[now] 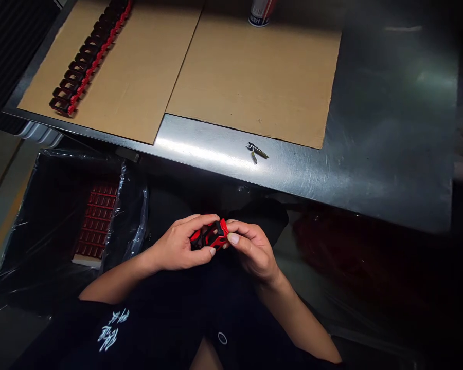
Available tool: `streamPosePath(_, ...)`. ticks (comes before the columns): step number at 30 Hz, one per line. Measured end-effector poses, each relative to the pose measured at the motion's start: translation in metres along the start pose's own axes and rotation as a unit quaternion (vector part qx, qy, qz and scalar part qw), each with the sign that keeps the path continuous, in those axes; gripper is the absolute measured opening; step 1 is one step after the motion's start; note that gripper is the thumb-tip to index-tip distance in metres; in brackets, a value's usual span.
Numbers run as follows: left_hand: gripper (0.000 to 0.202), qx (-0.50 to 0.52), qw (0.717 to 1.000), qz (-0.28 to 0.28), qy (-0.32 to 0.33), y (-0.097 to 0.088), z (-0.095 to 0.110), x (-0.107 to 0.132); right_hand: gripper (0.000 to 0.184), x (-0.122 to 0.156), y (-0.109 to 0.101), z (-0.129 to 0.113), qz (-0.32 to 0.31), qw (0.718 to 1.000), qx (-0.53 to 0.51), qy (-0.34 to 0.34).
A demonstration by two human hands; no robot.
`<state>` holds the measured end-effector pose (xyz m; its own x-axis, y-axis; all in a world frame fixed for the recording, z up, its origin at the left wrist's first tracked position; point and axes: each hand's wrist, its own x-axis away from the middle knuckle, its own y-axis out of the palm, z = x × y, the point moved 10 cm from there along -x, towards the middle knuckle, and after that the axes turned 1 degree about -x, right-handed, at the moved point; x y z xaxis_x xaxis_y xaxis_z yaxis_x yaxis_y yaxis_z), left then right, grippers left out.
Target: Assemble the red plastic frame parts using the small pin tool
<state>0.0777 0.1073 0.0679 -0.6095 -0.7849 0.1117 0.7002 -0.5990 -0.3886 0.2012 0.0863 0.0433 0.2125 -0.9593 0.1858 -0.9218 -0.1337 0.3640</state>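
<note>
Both my hands hold a small red and black plastic part (210, 235) in front of my body, below the table edge. My left hand (179, 244) grips its left side, and my right hand (252, 252) pinches its right end between thumb and fingers. My fingers hide part of it. At the upper left, a long row of similar red and black parts (88, 59) lies on a cardboard sheet (104, 77), beyond both hands.
A steel table (386, 128) carries a second cardboard sheet (250, 77), a small metal nail clipper (257, 152) and a spray can (261, 13). To my left, a black plastic-lined bin (34, 231) holds a tray of red parts (95, 221).
</note>
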Motion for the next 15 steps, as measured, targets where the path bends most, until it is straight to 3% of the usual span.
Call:
streamPosePath(10,0.058,-0.075,0.987,0.035,0.140,-0.008,0.020,0.002,0.034,0.004,0.005,-0.001,-0.006,0.999,0.029,0.025)
streamPosePath(15,0.061,-0.078,0.990,0.050,0.102,-0.019,0.010,0.001,0.023,0.005,0.008,-0.014,0.010,0.994,0.110,-0.024)
